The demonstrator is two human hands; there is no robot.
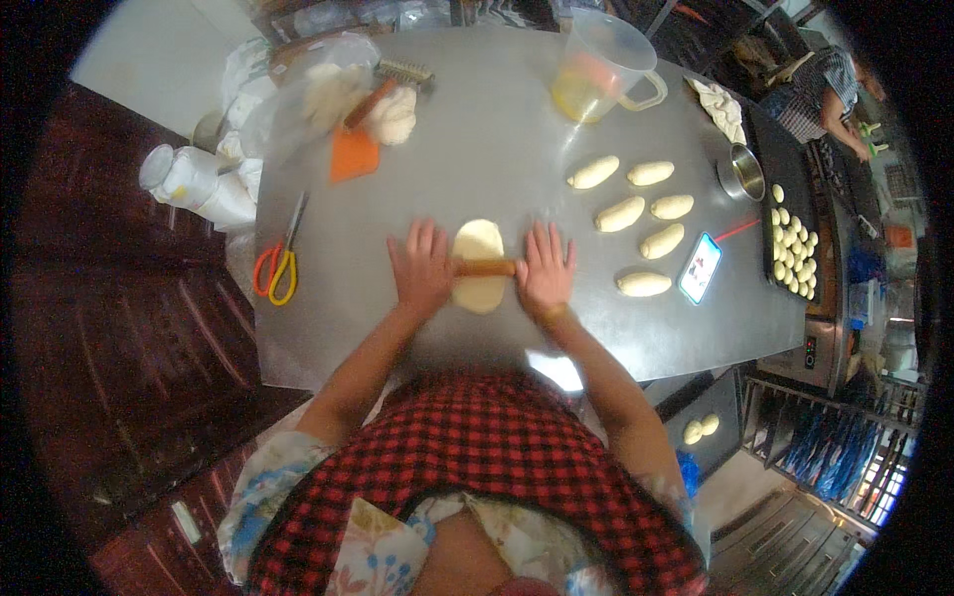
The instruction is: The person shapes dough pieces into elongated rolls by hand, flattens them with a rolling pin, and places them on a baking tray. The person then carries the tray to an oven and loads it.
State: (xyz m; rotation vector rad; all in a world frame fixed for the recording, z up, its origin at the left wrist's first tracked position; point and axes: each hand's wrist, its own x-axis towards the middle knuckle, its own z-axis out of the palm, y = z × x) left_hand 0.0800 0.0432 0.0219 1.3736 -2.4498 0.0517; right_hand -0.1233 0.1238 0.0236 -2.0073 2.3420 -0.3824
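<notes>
My left hand (pixel 424 267) lies flat over the left end of a wooden rolling pin (pixel 484 268), fingers stretched forward. Over the pin's right end rests my right hand (pixel 547 267), palm down with its fingers straight. Neither hand's fingers curl around the pin, and both ends are hidden beneath the hands. Under the pin's middle is a flattened oval of pale dough (pixel 479 296), stretching beyond it both ways on the metal worktable (pixel 492 164). Several plump dough rolls (pixel 620 214) lie to the right of my right hand.
Scissors (pixel 282 272) lie at left. An orange dough scraper (pixel 355 155), dough lump (pixel 393 117) and bristle brush (pixel 405 72) sit far left. A plastic measuring jug (pixel 607 56), metal bowl (pixel 741 173), lit phone (pixel 700 268) and tray of dough balls (pixel 794 249) are rightward. Another person (pixel 820 97) works beyond.
</notes>
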